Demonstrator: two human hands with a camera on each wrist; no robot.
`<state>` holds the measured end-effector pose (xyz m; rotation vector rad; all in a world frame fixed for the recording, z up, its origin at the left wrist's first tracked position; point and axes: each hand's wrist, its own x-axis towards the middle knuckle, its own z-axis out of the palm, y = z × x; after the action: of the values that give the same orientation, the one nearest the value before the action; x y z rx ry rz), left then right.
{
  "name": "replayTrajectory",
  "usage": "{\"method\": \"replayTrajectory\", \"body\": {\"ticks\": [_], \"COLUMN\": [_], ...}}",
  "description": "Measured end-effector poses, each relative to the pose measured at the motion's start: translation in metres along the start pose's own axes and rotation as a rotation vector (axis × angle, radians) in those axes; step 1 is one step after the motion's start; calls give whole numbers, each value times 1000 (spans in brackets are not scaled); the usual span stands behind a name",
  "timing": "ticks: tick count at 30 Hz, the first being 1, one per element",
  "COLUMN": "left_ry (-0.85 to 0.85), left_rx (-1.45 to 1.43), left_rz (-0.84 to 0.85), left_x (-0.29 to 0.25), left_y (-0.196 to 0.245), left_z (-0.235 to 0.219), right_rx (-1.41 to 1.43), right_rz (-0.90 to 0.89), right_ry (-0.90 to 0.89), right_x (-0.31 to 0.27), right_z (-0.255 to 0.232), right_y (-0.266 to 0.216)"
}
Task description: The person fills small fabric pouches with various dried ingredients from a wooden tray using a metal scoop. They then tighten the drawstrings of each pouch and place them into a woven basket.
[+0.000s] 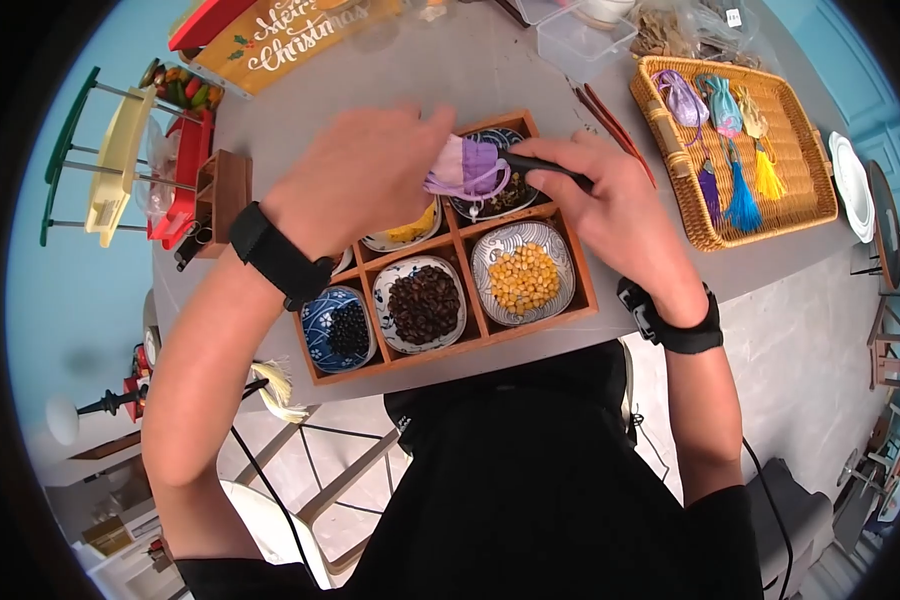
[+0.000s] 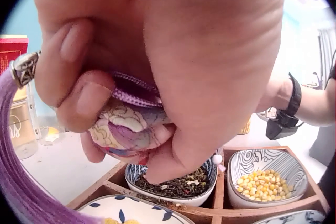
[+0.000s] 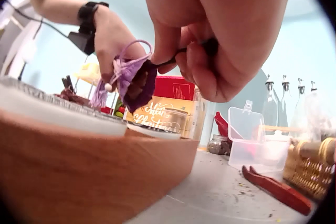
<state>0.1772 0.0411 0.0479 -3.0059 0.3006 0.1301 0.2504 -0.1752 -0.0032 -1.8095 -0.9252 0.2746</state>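
My left hand [image 1: 355,175] grips a small purple drawstring pouch [image 1: 470,168] with a floral print and a long purple tassel [image 2: 16,145]. My right hand [image 1: 615,205] pinches a slim tool by its black handle [image 1: 555,168]. In the right wrist view the tool's far end goes in at the pouch's gathered purple mouth [image 3: 139,95], which hides its tip. Beneath the pouch, dark dried tea leaves [image 2: 181,184] fill a bowl in the compartmented wooden box [image 1: 586,290]. Beside them sit yellow corn kernels [image 1: 523,280], dark brown beans [image 1: 425,305] and small black beans [image 1: 348,330].
A wicker tray [image 1: 805,205] with several pouches and tassels lies to the right. Red wooden tongs [image 3: 278,190] lie between it and the box. A clear plastic container [image 1: 580,50] and a Christmas sign [image 1: 295,40] stand behind. Leaf crumbs dot the table.
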Motion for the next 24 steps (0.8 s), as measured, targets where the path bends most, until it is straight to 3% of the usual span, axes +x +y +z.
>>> {"method": "replayTrajectory", "body": {"ticks": [7, 13, 15, 18, 22, 24], "left_ry": [-50, 16, -23, -9, 3, -50], "left_rx": [8, -100, -144, -229, -272, -331], "left_rz": [1, 49, -7, -61, -63, -54], "left_x": [1, 2, 1, -3, -5, -2], "left_y": [1, -1, -7, -10, -6, 2], "left_z": [-2, -2, 0, -5, -4, -7], "right_rx": [-174, -130, -237, -234, -156, -181], "right_rz": [71, -85, -95, 24, 41, -72], "right_ry": [34, 96, 110, 112, 112, 120], "right_x": [-19, -10, -14, -19, -18, -13], "right_z": [-12, -1, -7, -15, -8, -1], "right_y": [-8, -4, -4, -3, -8, -12]}}
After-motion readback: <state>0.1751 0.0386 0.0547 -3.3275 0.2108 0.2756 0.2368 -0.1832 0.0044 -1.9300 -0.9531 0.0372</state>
